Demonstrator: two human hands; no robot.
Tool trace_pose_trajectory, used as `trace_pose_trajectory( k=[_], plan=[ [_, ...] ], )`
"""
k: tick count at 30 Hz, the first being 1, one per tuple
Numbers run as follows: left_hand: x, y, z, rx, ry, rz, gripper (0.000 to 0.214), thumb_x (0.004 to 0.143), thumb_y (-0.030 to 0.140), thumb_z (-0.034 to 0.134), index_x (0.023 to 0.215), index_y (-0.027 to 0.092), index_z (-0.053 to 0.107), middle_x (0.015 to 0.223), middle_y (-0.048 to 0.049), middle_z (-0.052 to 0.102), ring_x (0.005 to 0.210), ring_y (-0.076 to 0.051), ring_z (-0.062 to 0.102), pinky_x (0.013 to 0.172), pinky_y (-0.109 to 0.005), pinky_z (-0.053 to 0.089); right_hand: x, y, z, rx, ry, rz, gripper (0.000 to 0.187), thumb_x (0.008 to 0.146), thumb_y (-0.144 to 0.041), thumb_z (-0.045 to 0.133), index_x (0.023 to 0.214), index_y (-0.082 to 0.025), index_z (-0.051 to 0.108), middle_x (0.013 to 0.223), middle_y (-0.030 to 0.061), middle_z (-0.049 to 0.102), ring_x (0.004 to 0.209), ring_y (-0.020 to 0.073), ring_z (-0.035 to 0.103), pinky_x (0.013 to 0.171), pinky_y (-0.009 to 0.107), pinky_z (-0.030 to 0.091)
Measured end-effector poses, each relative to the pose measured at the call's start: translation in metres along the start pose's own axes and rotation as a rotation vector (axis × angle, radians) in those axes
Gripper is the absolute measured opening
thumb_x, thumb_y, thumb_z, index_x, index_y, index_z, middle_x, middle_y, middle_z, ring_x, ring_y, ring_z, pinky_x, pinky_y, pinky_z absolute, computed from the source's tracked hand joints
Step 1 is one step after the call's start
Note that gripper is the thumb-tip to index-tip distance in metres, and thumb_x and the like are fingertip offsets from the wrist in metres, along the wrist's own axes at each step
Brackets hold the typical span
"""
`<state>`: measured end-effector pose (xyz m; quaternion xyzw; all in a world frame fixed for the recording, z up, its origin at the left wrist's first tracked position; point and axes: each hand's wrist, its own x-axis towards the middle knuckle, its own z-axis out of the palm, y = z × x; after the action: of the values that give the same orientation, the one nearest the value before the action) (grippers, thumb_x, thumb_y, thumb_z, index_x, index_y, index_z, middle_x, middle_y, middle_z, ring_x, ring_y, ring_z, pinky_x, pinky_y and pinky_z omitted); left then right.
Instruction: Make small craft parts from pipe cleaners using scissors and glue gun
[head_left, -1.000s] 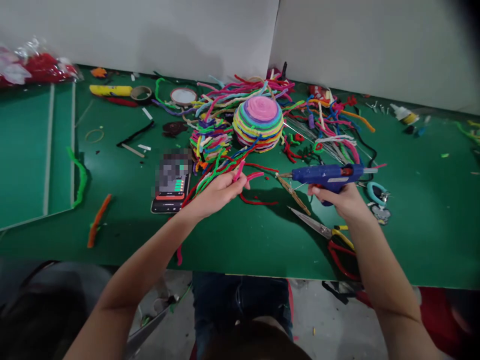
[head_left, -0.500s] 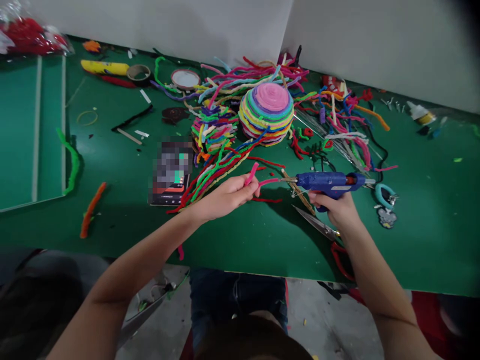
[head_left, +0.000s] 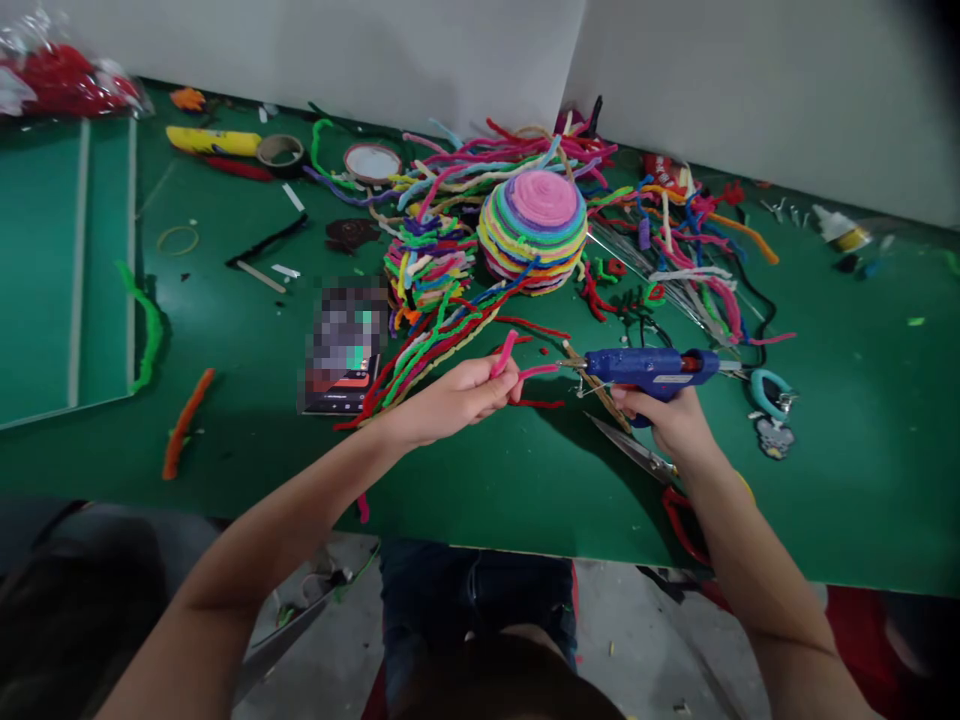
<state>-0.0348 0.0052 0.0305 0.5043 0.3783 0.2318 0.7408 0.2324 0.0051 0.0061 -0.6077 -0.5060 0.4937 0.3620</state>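
My left hand (head_left: pixel 480 392) is closed around a pink pipe cleaner (head_left: pixel 538 371), one end of which sticks up above the fingers and the other points right. My right hand (head_left: pixel 671 415) grips a blue glue gun (head_left: pixel 651 367) by its handle. The gun's nozzle lies at the tip of the pipe cleaner's right end; whether they touch is hard to tell. Beneath the right hand lie scissors (head_left: pixel 684 525) with red handles. Behind both hands stands a ball wound with coloured stripes (head_left: pixel 534 235), pink on top.
Loose pipe cleaners (head_left: pixel 420 350) spread around the ball, with a bundle of short pieces (head_left: pixel 427 262) to its left. A phone (head_left: pixel 341 345), a tape roll (head_left: pixel 280 153) and an orange pipe cleaner (head_left: pixel 186 425) lie leftward. A teal ring with a charm (head_left: pixel 772 395) sits at right.
The glue gun has shifted slightly left, and its nozzle is now at the pipe cleaner's tip. My left hand stays nearly in place with the same pipe cleaner.
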Motion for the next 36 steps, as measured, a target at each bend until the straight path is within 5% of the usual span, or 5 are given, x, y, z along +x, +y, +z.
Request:
trace_pose_trajectory(
  k=[18, 24, 31, 36],
  plan=[
    [0.001, 0.0, 0.002, -0.077, 0.006, -0.038, 0.024, 0.09, 0.036, 0.039, 0.076, 0.017, 0.043, 0.059, 0.0061, 0.026, 0.046, -0.005, 0.02, 0.04, -0.019, 0.015, -0.001, 0.001, 0.001, -0.004, -0.036, -0.001, 0.021, 0.06, -0.038, 0.074, 0.066, -0.02, 0.065, 0.057, -0.0011, 0.062, 0.048, 0.0122, 0.053, 0.045, 0.025, 0.043],
    [0.002, -0.001, 0.002, -0.135, 0.011, -0.062, 0.025, 0.09, 0.037, 0.038, 0.075, 0.018, 0.041, 0.056, 0.0075, 0.022, 0.044, -0.005, 0.016, 0.039, -0.019, 0.013, -0.004, -0.008, 0.005, 0.026, -0.092, -0.018, 0.02, 0.06, -0.036, 0.075, 0.067, -0.02, 0.065, 0.065, 0.0007, 0.066, 0.058, 0.016, 0.061, 0.057, 0.03, 0.052],
    [0.002, 0.002, 0.0, -0.151, 0.046, -0.065, 0.025, 0.089, 0.038, 0.04, 0.073, 0.019, 0.038, 0.055, 0.0077, 0.021, 0.044, -0.005, 0.015, 0.038, -0.018, 0.012, -0.002, -0.021, 0.004, -0.142, 0.1, -0.093, 0.022, 0.059, -0.038, 0.076, 0.07, -0.021, 0.066, 0.067, 0.0027, 0.069, 0.066, 0.0213, 0.065, 0.061, 0.034, 0.055],
    [0.004, 0.0, 0.001, -0.117, 0.057, -0.113, 0.028, 0.088, 0.041, 0.041, 0.072, 0.018, 0.039, 0.055, 0.0078, 0.021, 0.043, -0.005, 0.015, 0.038, -0.019, 0.011, 0.002, -0.012, -0.005, -0.078, 0.107, -0.072, 0.021, 0.059, -0.037, 0.076, 0.066, -0.021, 0.066, 0.065, 0.002, 0.068, 0.061, 0.0186, 0.062, 0.057, 0.032, 0.053]
  ],
)
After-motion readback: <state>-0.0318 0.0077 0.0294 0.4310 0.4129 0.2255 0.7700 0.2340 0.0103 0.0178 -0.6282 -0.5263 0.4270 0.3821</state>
